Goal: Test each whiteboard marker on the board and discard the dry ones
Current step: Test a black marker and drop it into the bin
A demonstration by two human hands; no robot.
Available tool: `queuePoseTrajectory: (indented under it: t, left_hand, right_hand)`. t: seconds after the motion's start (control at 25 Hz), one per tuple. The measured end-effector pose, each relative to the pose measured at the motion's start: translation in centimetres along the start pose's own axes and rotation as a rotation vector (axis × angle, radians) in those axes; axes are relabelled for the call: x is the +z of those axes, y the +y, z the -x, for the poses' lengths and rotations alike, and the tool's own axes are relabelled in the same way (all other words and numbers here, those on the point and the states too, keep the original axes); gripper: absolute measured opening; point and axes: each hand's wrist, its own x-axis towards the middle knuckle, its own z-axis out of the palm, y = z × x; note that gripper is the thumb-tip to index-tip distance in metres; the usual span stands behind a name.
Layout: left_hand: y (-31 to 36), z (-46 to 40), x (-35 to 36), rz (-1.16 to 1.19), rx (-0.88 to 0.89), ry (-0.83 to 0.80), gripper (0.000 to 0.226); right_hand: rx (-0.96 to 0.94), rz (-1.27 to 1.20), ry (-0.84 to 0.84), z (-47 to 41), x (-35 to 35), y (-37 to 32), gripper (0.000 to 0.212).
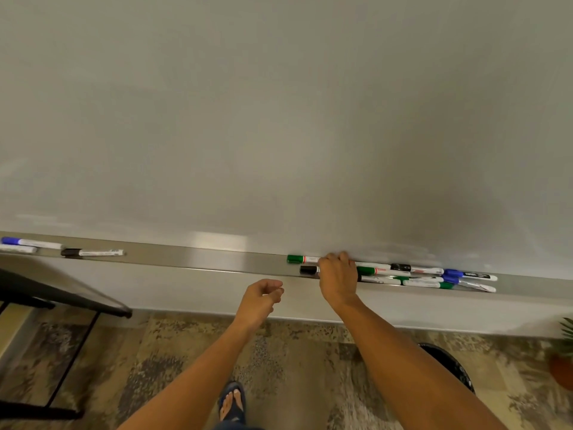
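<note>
Whiteboard [279, 103] fills most of my view, blank as far as I can see, with a long metal tray [192, 259] running along its bottom edge. Below that, patterned floor [294, 352], a dark frame [62, 293] at left, a black bin [449, 364] low right partly behind my right forearm, and a potted plant [562, 358] at the far right edge. I cannot see into the bin.

Tray contents: at the left end a blue-capped marker [29, 242], another pale marker [17, 249] just below it, and a black-capped marker [91, 252] beside them. Well apart, right of centre, a cluster: green-capped marker [302, 259] at the back, a black cap [308, 269] sticking out in front of it, then a pile of green markers [383, 271], a black-banded marker [415, 268] and blue-capped markers [469, 275] overlapping each other, further right.

My right hand [338, 276] is down on the cluster, knuckles up, fingers curled over the green-capped and black-capped ones; touching them, but the hand hides the grip, so I cannot tell if it has actually closed on one. My left hand [262, 297] hangs in front of the tray, below its edge, fingers loosely curled, holding nothing, touching nothing.
</note>
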Motion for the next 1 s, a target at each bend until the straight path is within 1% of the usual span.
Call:
queuePoseTrajectory:
  t: [0.12, 0.28, 0.48, 0.6, 0.72, 0.8, 0.84, 0.96, 1.0]
  left_hand:
    - [0.5, 0.1, 0.0, 0.008, 0.016, 0.012, 0.022]
    - [1.4, 0.8, 0.1, 0.033, 0.072, 0.041, 0.023]
    - [3.7, 2.1, 1.4, 0.008, 0.238, 0.100, 0.046]
    - [5.5, 2.8, 2.0, 0.019, 0.376, 0.077, 0.042]
    - [7.0, 3.6, 2.7, -0.018, 0.519, 0.058, 0.026]
    - [7.9, 4.1, 2.9, -0.097, 0.594, 0.039, 0.015]
    - [8.4, 4.3, 2.9, -0.177, 0.639, 0.008, 0.012]
    - [9.7, 4.7, 2.5, -0.586, 0.816, -0.124, 0.015]
    - [10.2, 4.9, 2.6, -0.686, 0.849, -0.139, 0.017]
  right_hand:
    - [-0.078, 0.016, 0.034, 0.0, -0.2, -0.1, 0.017]
    - [-0.117, -0.106, 0.112, 0.8, -1.3, -0.4, 0.027]
    - [-0.146, -0.365, 0.204, 3.4, -3.6, -0.2, 0.025]
    - [-0.166, -0.616, 0.161, 5.5, -5.2, 0.1, 0.025]
    - [-0.220, -0.795, 0.051, 7.3, -6.8, 1.4, 0.026]
    - [-0.289, -0.809, 0.023, 8.1, -7.9, 2.6, 0.027]
    - [-0.325, -0.778, 0.016, 8.4, -8.5, 3.2, 0.028]
    - [-0.405, -0.549, 0.053, 9.1, -9.5, 4.8, 0.031]
    - [-0.420, -0.492, 0.074, 9.3, -9.8, 5.2, 0.031]
